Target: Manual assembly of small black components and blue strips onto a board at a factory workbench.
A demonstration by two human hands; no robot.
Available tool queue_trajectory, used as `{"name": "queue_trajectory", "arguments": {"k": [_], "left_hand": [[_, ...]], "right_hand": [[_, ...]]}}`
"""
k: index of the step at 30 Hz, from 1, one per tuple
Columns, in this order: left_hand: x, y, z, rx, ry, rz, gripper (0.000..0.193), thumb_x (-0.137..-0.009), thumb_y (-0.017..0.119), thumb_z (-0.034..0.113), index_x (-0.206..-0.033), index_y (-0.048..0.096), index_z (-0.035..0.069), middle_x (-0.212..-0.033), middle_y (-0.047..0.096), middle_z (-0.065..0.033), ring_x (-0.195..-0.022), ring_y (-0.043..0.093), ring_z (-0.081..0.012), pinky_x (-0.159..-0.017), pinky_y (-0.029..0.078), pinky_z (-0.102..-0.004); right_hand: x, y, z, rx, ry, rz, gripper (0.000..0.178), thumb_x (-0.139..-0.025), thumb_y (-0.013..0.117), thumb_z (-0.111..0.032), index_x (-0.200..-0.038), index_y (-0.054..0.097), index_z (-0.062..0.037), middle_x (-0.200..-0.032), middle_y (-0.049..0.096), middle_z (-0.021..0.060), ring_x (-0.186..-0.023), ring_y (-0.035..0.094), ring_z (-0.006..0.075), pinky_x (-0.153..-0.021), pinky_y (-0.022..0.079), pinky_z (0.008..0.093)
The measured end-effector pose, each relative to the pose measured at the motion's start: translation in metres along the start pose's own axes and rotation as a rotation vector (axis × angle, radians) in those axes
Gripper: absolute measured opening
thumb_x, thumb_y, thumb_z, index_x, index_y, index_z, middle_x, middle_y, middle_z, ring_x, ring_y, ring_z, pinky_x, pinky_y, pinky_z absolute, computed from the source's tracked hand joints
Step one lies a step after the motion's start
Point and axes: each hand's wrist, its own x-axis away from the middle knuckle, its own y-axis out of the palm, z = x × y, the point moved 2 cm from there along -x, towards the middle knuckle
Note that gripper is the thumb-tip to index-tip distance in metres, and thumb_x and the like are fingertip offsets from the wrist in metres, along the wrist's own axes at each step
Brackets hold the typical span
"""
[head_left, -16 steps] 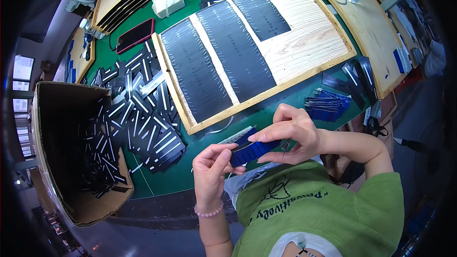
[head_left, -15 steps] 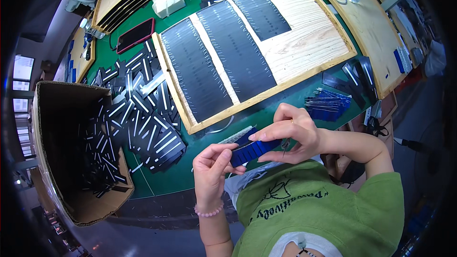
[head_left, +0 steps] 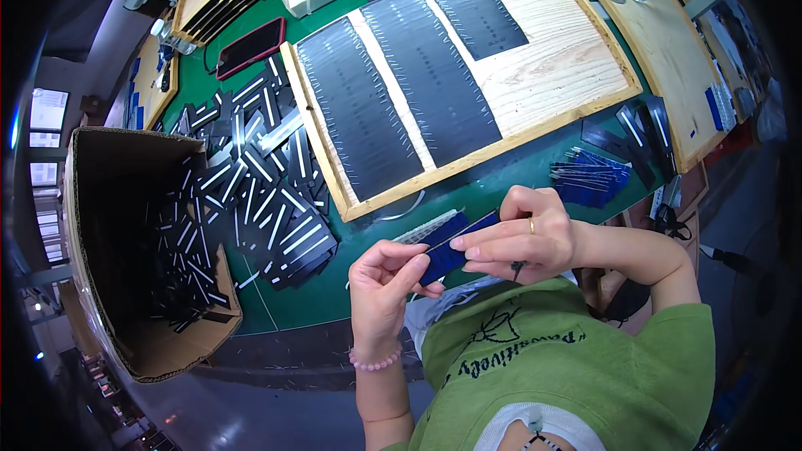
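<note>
I see the left hand [head_left: 380, 282] pinching the blue strip [head_left: 444, 260] at its lower-left end, the right hand [head_left: 532, 238] gripping farther along its up-right-slanting long axis.

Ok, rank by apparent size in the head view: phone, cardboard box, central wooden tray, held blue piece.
Central wooden tray
Cardboard box
Phone and blue piece: too alike to rank, the piece being partly hidden
</note>
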Motion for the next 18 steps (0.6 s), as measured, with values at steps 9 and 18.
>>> {"name": "queue_trajectory", "arguments": {"k": [9,18], "left_hand": [[0.001,0.002,0.000,0.039,0.046,0.063,0.012,-0.084,0.063,-0.005,-0.096,0.060,-0.007,-0.084,0.067,-0.0170,-0.062,0.068,-0.0186,-0.056,0.059,-0.0272],[-0.001,0.003,-0.009,0.040,0.114,0.095,0.018,-0.082,0.065,-0.006,-0.099,0.059,-0.006,-0.088,0.067,-0.0162,-0.064,0.067,-0.0174,-0.059,0.059,-0.0260]], "right_hand": [[0.009,0.000,-0.006,0.245,-0.142,-0.068,0.023,-0.073,0.064,-0.018,-0.096,0.064,-0.0171,-0.110,0.069,-0.0006,-0.060,0.037,0.0095,-0.045,0.031,0.0183],[0.009,0.010,-0.013,0.294,-0.060,-0.095,0.027,-0.066,0.067,-0.012,-0.093,0.067,-0.0162,-0.116,0.066,-0.0037,-0.061,0.039,0.0101,-0.045,0.035,0.0181]]}}
